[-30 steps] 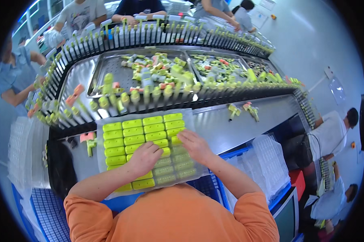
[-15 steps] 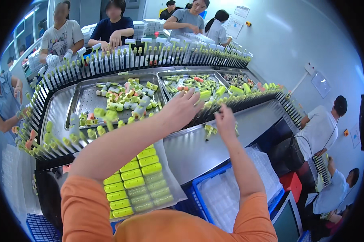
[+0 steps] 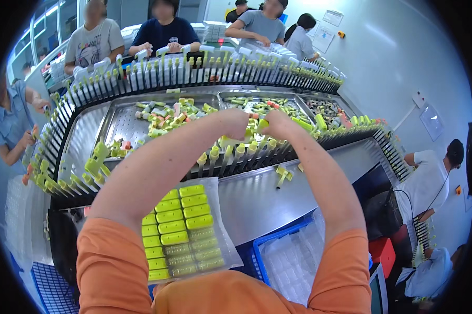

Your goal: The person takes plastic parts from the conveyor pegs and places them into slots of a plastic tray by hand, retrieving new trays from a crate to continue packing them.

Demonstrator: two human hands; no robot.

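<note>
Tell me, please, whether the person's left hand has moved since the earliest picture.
Yes: the bare left hand has moved forward and right, toward the black rack of upright pegs.

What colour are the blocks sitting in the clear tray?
The blocks are bright yellow-green; the head view shows them best.

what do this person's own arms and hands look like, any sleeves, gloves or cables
The arms have plain orange sleeves ending around the elbows, with no visible print. Below them the forearms are bare. The left hand and right hand show no gloves; no watch, bracelet or cable shows at either wrist.
</note>
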